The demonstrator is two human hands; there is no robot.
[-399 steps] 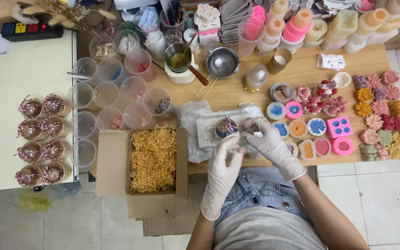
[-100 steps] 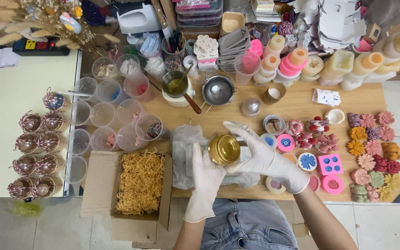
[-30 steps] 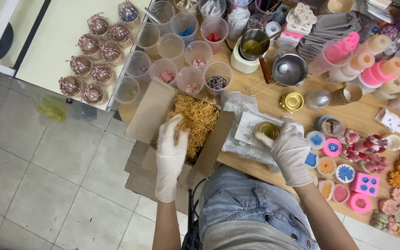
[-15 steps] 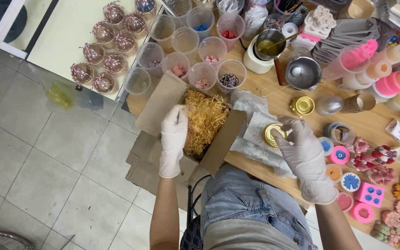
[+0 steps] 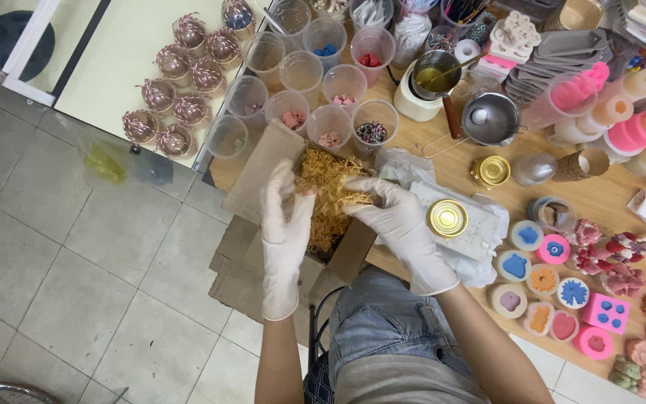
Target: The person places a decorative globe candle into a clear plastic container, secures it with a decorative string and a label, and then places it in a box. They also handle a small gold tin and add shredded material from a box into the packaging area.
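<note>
Both my hands wear white gloves and meet over an open cardboard box (image 5: 263,176) filled with yellow shredded paper (image 5: 325,196). My left hand (image 5: 285,224) pinches shreds at the box's near side. My right hand (image 5: 394,221) grips a tuft of the same shreds, lifted a little above the fill. A gold round tin (image 5: 448,218) lies just right of my right hand on a clear plastic wrap (image 5: 480,243), untouched. A second gold tin (image 5: 493,170) sits farther back on the wooden table (image 5: 443,161).
Clear plastic cups (image 5: 300,71) stand in rows behind the box. A metal pot (image 5: 491,120) and a wax warmer (image 5: 429,78) are at the back. Coloured moulded shapes (image 5: 562,277) and flowers fill the right. Wrapped round gifts (image 5: 181,75) lie on the pale table at left.
My right hand has left the gold tin on the plastic wrap and moved left into the box. It now grips shredded paper beside my left hand.
</note>
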